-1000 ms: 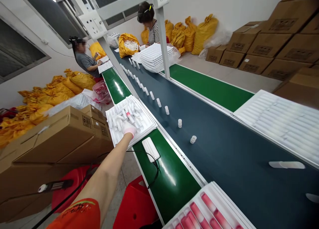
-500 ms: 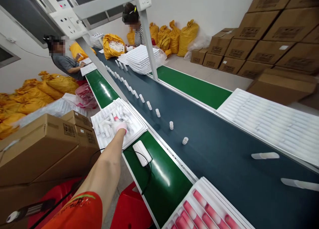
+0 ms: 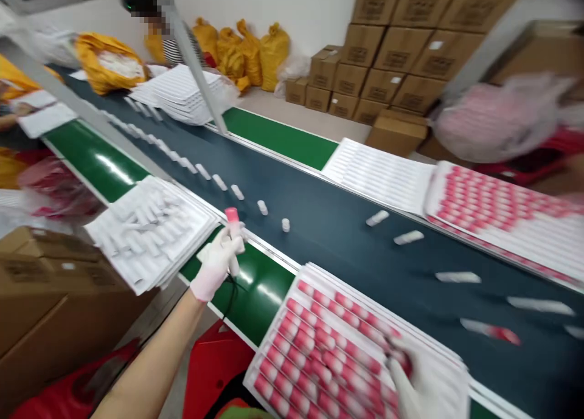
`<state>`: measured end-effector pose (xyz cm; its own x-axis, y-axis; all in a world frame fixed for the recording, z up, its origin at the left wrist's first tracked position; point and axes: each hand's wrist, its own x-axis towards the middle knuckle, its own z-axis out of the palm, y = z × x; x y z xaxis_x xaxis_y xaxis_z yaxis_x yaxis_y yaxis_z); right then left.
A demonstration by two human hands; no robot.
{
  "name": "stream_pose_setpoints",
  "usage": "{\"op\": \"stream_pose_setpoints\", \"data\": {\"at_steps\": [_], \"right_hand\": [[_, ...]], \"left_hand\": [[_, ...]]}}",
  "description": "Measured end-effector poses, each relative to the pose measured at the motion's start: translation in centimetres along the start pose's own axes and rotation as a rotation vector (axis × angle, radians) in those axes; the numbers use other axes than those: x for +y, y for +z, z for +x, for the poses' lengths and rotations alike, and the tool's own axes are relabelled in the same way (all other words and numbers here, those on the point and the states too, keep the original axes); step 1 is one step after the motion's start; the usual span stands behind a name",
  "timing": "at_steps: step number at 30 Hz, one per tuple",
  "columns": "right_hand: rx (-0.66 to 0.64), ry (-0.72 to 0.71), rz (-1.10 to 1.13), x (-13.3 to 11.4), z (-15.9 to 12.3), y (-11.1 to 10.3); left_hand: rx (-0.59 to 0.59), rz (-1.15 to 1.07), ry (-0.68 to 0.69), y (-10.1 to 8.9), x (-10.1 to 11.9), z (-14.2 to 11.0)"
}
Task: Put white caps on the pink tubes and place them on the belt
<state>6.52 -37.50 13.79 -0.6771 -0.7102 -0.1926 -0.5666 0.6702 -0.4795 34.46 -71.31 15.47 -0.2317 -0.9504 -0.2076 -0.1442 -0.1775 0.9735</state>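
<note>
In a white glove, my left hand (image 3: 218, 258) is closed on a pink-and-white tube (image 3: 232, 216), pink end up. It is above the green side ledge, beside the dark conveyor belt (image 3: 310, 194). A second whitish piece may be under its fingers; I cannot make it out. My right hand (image 3: 406, 382), gloved too and smeared by motion, is over the right part of a white tray (image 3: 429, 352) filled with rows of pink-and-white tubes (image 3: 314, 340). Something dark red shows at its fingers, too blurred to name. Left of my left hand, loose white tubes (image 3: 148, 215) lie heaped on stacked trays (image 3: 182, 249).
White tubes (image 3: 219, 182) stand in a line along the belt, and others lie at its right end. Across it are a white tray (image 3: 378, 176) and a tray of pink tubes (image 3: 483, 203). A metal post (image 3: 196, 66), cartons (image 3: 365, 78) and a co-worker (image 3: 171, 48) are farther back.
My left hand has come off the heap of white tubes, moving right, with a pink-and-white tube in it. My right hand has come into view. The view has turned right.
</note>
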Motion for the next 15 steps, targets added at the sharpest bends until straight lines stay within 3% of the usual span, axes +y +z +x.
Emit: {"op": "stream_pose_setpoints", "data": {"at_steps": [1, 3, 7, 10, 15], "right_hand": [[0.096, 0.02, 0.205, -1.0, -0.2, -0.1], [0.042, 0.016, 0.498, -3.6, -0.3, -0.7], [-0.038, 0.057, 0.788, -7.4, -0.1, -3.3], [-0.043, 0.009, 0.857, -6.9, -1.0, -5.4], [0.065, -0.025, 0.91, -3.8, -3.4, -7.6]], "left_hand": [[-0.137, -0.005, -0.029, 2.5, 0.4, -2.3], [-0.35, 0.079, -0.083, 7.2, 0.9, -6.2], [-0.684, 0.139, -0.021, 14.6, 1.1, -11.7], [-0.823, 0.12, -0.002, 18.0, 1.1, -14.0], [-0.958, 0.297, 0.026, 20.6, 2.3, -16.3]]}}
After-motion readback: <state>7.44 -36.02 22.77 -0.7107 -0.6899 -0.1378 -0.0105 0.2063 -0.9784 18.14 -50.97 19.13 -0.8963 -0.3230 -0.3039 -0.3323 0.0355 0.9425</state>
